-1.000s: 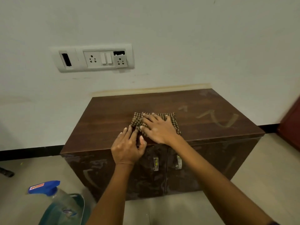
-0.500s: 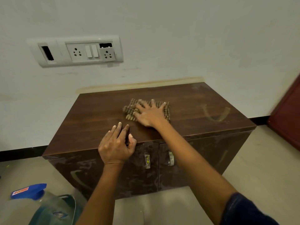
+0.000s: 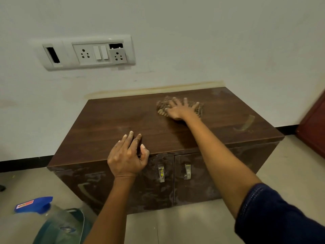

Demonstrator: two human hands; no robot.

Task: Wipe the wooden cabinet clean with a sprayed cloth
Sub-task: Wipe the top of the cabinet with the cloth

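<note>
Fingers of the right hand [image 3: 179,110] lay spread, pressing the cloth [image 3: 197,109] flat near the cabinet [image 3: 109,127] top's back edge. Left hand [image 3: 127,155] braced the front edge, fingers loosely together. Dusty smears, seemingly unwiped, remained toward the right corner, so overlapping strokes there would serve best.

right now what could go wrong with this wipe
The right hand presses flat on the cloth near the cabinet top's back edge, so a long stroke may rub the wall. The pale smear by the right edge could get missed. The spray bottle on the floor could be kicked.

Cabinet top [image 3: 109,124] (dusty), cloth [image 3: 199,107] on it
</note>
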